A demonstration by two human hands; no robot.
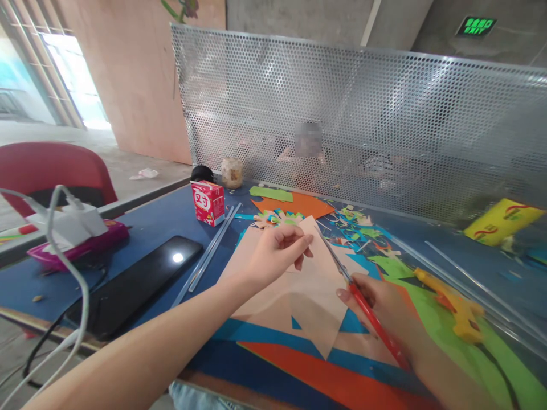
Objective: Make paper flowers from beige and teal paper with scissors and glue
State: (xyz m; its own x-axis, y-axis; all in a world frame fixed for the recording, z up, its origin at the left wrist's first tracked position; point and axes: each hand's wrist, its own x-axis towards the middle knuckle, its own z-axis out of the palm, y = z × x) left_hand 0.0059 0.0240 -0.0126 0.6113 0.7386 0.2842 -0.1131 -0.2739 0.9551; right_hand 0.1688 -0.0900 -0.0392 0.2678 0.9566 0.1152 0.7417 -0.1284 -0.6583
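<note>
My left hand (280, 250) is closed in a pinch, thumb against the curled fingers, at the upper part of a pale peach sheet of paper (320, 296). That sheet tilts over more peach paper lying on the table, its lower corner pointing toward me. In my right hand (376, 302) are red-handled scissors (371, 319), their metal blades angled up and left along the sheet's right edge. Blue paper (273, 336) and orange paper (299, 364) stick out underneath. Cut fringed strips (280, 217) lie just beyond my left hand.
At left are a black phone (141, 285), clear glue sticks (213, 250), a red box (208, 202) and a power strip with white plugs (77, 239). A yellow glue gun (455, 307) rests on green paper at right. Paper scraps (359, 230) lie before a perforated metal screen (342, 114).
</note>
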